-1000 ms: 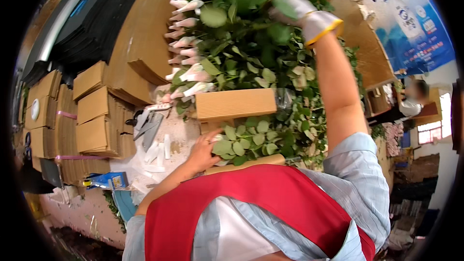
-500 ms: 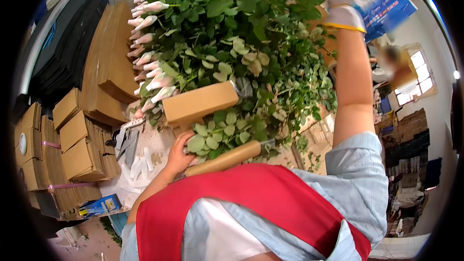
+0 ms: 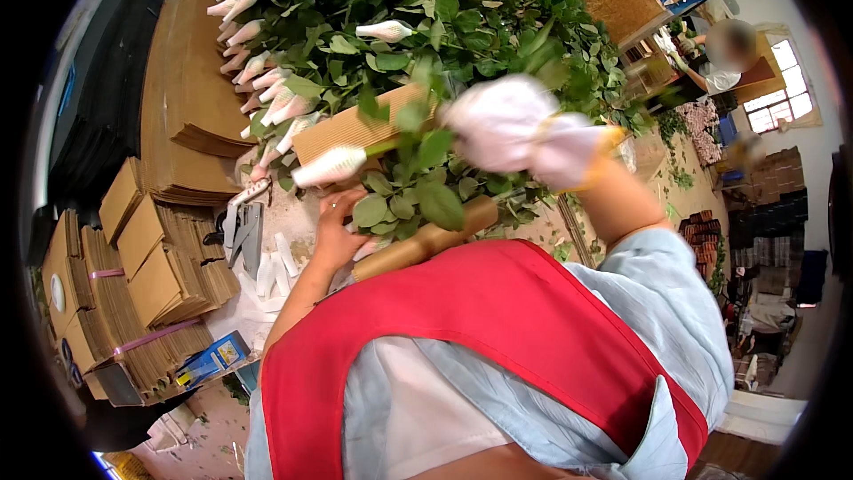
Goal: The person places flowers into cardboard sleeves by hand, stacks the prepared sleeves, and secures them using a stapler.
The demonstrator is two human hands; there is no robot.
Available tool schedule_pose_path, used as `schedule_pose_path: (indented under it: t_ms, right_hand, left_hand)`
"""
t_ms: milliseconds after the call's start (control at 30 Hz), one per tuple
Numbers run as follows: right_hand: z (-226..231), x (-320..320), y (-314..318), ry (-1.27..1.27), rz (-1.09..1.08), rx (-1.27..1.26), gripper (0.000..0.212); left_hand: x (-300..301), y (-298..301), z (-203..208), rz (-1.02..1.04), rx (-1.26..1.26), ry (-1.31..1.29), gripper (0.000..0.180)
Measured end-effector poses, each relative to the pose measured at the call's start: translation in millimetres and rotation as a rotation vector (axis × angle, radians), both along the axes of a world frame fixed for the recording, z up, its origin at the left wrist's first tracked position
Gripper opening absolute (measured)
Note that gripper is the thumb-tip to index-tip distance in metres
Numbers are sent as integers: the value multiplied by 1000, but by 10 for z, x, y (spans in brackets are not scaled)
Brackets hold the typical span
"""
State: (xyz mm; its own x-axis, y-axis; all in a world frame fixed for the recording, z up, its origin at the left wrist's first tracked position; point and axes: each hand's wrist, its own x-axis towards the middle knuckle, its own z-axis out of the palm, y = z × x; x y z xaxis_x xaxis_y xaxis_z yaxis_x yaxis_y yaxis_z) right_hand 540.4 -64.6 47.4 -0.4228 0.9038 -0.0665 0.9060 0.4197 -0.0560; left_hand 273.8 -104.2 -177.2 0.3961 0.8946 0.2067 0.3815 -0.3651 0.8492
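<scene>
My right hand (image 3: 508, 125), in a pale glove with a yellow cuff and smeared by motion, grips the leafy stem of a rose (image 3: 330, 166). A white net sleeve covers its bud, which points left above my left hand. My left hand (image 3: 336, 230), bare with a ring, rests at the left end of a gap between a corrugated cardboard block (image 3: 354, 130) and a brown cardboard roll (image 3: 426, 238). Its fingers are apart, partly behind leaves. Green rose leaves (image 3: 391, 205) fill that gap. Behind lies a large pile of roses (image 3: 373, 63), net-covered buds toward the left.
Stacks of cardboard pieces (image 3: 164, 285) and tall cardboard sheets (image 3: 191, 80) stand at left. Near them lie a grey metal tool (image 3: 249, 233), white net sleeves (image 3: 275, 269) and a blue box (image 3: 213, 359). Another person (image 3: 724, 58) is at the far right.
My right hand has come back from the far right toward me, bringing a rose over the block and roll. My left hand stays by the leaves there. The view has shifted slightly.
</scene>
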Motion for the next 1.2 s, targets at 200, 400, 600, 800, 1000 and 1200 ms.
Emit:
schedule_pose_path:
  t_ms: [200, 400, 600, 800, 1000, 1200]
  right_hand:
    - [-1136, 221, -192, 182, -26, -234, 42]
    - [-232, 575, 28, 554, -538, 470, 33]
    - [-1026, 1179, 861, 58, -729, -37, 28]
    - [-18, 1424, 560, 48, -706, 540, 21]
    - [172, 1023, -166, 103, -245, 858, 12]
    - [-700, 483, -558, 398, -359, 391, 45]
  left_hand:
    - [6, 30, -7, -101, 45, 95, 64]
    - [-27, 44, 396, -53, 337, 514, 67]
    - [-53, 223, 326, -195, 99, 327, 54]
    - [-168, 242, 17, -169, 69, 190, 41]
    - [-102, 251, -37, -76, -7, 110, 34]
    - [-122, 310, -59, -110, -23, 94, 27]
